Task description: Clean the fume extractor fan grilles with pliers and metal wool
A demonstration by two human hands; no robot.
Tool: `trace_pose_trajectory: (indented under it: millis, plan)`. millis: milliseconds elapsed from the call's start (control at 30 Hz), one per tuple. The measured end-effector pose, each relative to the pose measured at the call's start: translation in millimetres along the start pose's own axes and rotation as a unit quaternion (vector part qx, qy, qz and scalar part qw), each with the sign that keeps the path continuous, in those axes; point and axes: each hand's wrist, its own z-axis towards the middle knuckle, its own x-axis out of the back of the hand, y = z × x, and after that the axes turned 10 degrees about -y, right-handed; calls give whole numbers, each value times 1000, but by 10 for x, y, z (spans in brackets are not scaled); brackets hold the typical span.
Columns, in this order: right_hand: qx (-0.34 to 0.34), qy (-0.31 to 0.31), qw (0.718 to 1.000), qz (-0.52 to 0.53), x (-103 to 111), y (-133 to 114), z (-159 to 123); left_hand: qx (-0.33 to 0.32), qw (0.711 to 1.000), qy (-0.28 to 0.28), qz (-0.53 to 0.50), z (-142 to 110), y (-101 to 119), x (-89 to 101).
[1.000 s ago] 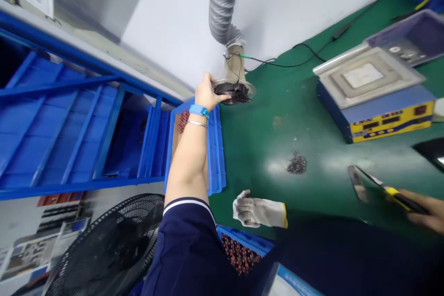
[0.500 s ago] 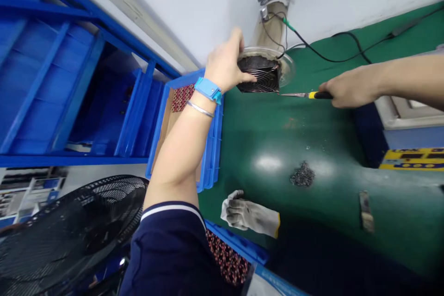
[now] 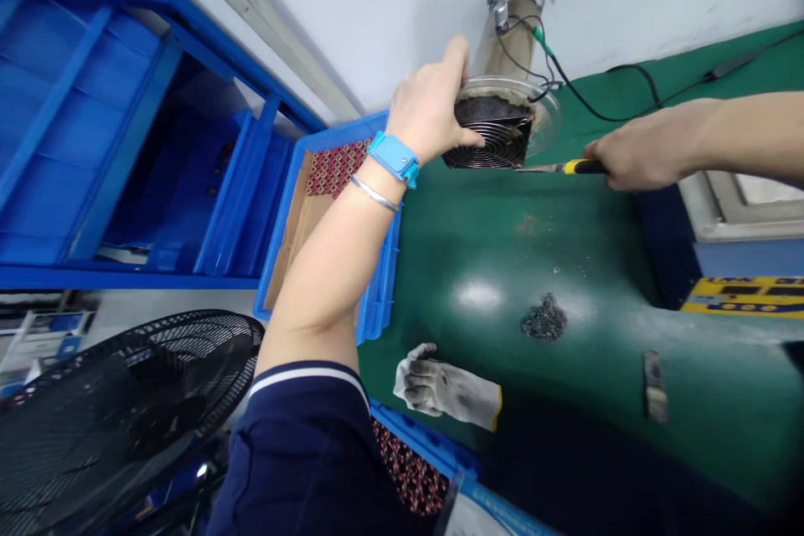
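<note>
My left hand (image 3: 430, 105), a blue strap and a silver bangle at its wrist, grips a small black fan (image 3: 490, 138) with a round wire grille. The thumb lies over the grille while the fingers reach round the upper left side. Behind the fan is a clear round plastic rim (image 3: 553, 121), joined to a duct. My right hand (image 3: 634, 151) is closed round a tool with a yellow-and-black handle (image 3: 581, 167). Its slim tapering metal tip points left at the fan's lower right corner and appears to touch it; its exact kind cannot be made out.
On the green table (image 3: 465, 243) lie a grey glove (image 3: 449, 389), a dark pile of small bits (image 3: 545, 318) and a worn strip (image 3: 655, 385). Blue crates (image 3: 377, 301) hold small reddish parts. A yellow-fronted blue machine (image 3: 747, 293) stands right. Black wires (image 3: 596, 113) trail behind.
The camera view has shifted slightly, so the fan and my left hand appear further right. The tool's tip has come closer to the fan's corner. Both hands keep their hold.
</note>
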Motion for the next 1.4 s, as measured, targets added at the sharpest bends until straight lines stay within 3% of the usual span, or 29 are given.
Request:
trace_pose_trajectory:
  millis: [67,100,233,600,833,933,1000,1100,1200,1333,1400]
  plan:
    - [-49,-72,993,-82,119,-113,-133,2,1000,-3,-10,-3,14,-1]
    - [-66,-79,989,-104,157,-143,-173,3,1000,-6,-15,-4,19,-1]
    - [-50,-13,983,-173,136,-123,-194,14,999,-18,-29,0,21,-3]
    - [1,174,966,-193,-458,112,-134,2,999,7,-46,7,-46,-50]
    - [14,90,985,-147,-584,235,-154,-2,998,3,-58,-3,-14,-46]
    - [43,148,973,-171,-569,204,-240,0,999,0,-51,-8,2,-33]
    - [24,167,971,-171,-512,165,-295,2,999,3,-45,-16,6,-31]
    - [-6,136,978,-157,-423,114,-351,6,999,7,-35,-27,4,-42]
    - [57,154,978,-128,-397,93,-369,4,1000,11,-24,-30,-6,-57]
    - [9,131,987,-89,-386,136,-330,3,1000,20,-13,-25,-10,-67]
    - [24,140,986,-92,-359,164,-300,4,1000,23,-8,-27,-3,-68]
